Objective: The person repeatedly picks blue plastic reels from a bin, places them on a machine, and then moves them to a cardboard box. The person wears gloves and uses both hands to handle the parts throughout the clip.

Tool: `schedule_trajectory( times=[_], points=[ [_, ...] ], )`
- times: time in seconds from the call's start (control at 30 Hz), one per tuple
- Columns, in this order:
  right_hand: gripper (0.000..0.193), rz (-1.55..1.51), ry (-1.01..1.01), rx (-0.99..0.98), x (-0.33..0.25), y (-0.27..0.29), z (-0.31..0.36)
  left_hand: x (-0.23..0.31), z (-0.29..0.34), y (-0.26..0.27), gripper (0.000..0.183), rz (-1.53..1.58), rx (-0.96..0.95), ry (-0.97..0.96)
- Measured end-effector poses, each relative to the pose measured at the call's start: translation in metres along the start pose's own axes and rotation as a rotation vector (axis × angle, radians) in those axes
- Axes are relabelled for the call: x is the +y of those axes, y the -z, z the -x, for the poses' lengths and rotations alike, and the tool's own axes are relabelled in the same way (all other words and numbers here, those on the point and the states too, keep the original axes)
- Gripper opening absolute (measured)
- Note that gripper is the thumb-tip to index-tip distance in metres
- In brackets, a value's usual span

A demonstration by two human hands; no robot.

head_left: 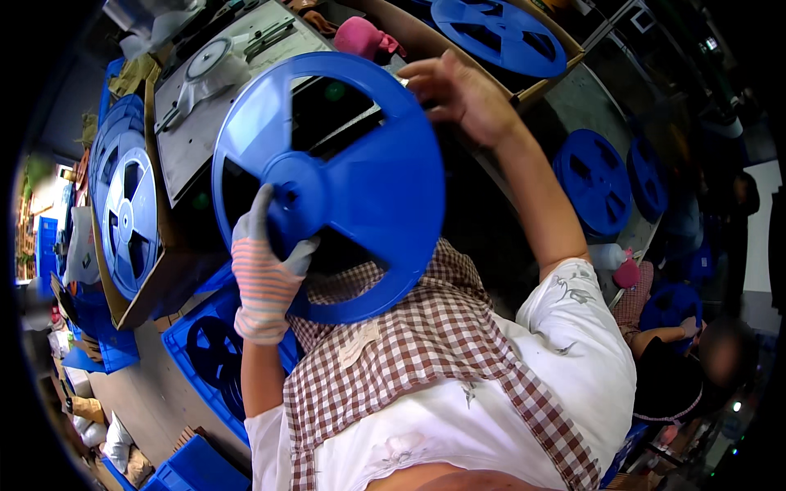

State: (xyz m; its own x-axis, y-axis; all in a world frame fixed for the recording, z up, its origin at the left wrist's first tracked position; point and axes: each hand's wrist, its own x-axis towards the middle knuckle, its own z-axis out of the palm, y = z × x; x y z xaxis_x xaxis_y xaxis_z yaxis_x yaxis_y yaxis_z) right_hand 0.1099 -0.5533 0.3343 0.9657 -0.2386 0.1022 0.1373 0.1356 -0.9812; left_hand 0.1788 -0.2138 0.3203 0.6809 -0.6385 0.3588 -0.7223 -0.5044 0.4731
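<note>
The gloved left hand (266, 282) grips the blue reel (385, 188), at 10 o'clock from mid-view, beside its hub (311, 182) at 7 o'clock; a firm pinch should limit wobble; the loosely spread right hand (458, 96), near the rim (435, 184) at 2 o'clock, best steadies lightly.

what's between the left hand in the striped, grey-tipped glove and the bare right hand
In the head view, a large, round blue plastic reel lies between the gloved left hand and the bare right hand.
</note>
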Motion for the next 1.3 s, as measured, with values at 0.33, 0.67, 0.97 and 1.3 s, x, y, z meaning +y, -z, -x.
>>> schedule_trajectory(
  times=[0.33,0.67,0.97,1.3],
  points=[
    [0.105,1.585,-0.561,0.745,0.052,0.302,-0.125,-0.031,0.006,0.012,0.064,0.801,0.276,0.324],
    [0.073,0.958,0.418,0.870,0.070,0.255,-0.109,-0.062,0.035,0.002,0.072,0.905,0.423,0.245],
    [0.057,0.184,0.332,-0.010,0.059,-0.121,0.011,-0.087,0.047,-0.028,0.073,1.690,0.239,0.147],
    [0.064,0.457,0.451,-0.243,0.085,-0.220,0.003,-0.049,0.072,-0.034,0.044,0.624,0.483,0.256]
  ],
)
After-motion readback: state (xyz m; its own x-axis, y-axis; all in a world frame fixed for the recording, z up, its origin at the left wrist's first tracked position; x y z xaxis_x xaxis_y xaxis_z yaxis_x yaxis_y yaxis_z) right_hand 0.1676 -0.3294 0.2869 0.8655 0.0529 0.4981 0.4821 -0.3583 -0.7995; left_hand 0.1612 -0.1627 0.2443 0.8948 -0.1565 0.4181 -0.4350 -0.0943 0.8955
